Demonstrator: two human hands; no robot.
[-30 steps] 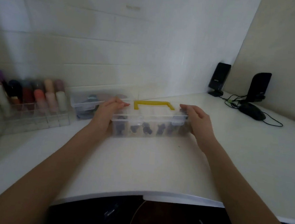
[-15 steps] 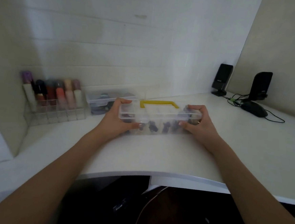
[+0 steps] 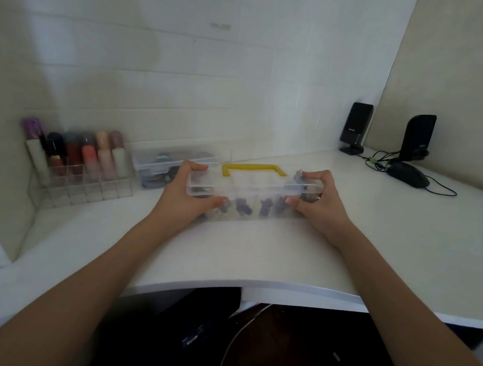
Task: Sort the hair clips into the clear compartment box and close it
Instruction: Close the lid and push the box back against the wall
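Note:
A clear compartment box [image 3: 252, 190] with a yellow handle [image 3: 253, 168] rests on the white desk [image 3: 403, 239], its lid down over the compartments. Several dark purple hair clips [image 3: 242, 208] show through its front wall. My left hand [image 3: 185, 197] grips the box's left end, fingers over the lid and thumb on the front. My right hand [image 3: 318, 202] grips the right end the same way. One small clip pokes up by my right fingers.
A second clear box [image 3: 172, 161] with items stands just behind on the left. An acrylic rack of lipsticks [image 3: 77, 164] sits at far left. Two black speakers [image 3: 354, 128], a mouse [image 3: 407, 174] and cables lie at the right. The desk's front edge curves inward.
Both hands shifted from the box's sides to pinching lid and front wall; the box sits slightly nearer me. The view swung left.

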